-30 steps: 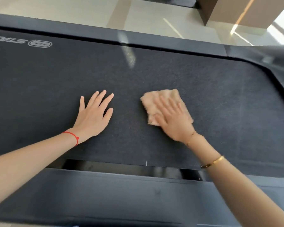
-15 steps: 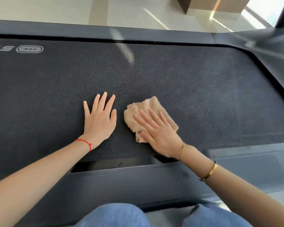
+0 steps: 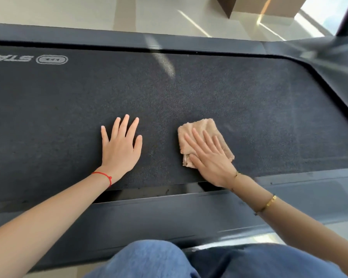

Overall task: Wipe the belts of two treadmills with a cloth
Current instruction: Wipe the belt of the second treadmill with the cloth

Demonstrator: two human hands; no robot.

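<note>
The right hand [image 3: 210, 159] lies flat, fingers straight, pressing a folded beige terry cloth [image 3: 204, 142] on the dark grey textured treadmill belt [image 3: 189, 93], near its near edge. The left hand [image 3: 121, 149] rests flat, fingers spread, left of the cloth. Bare belt stretches far, left and right.

The belt [image 3: 189, 93] bears upside-down white letters "STA".
</note>
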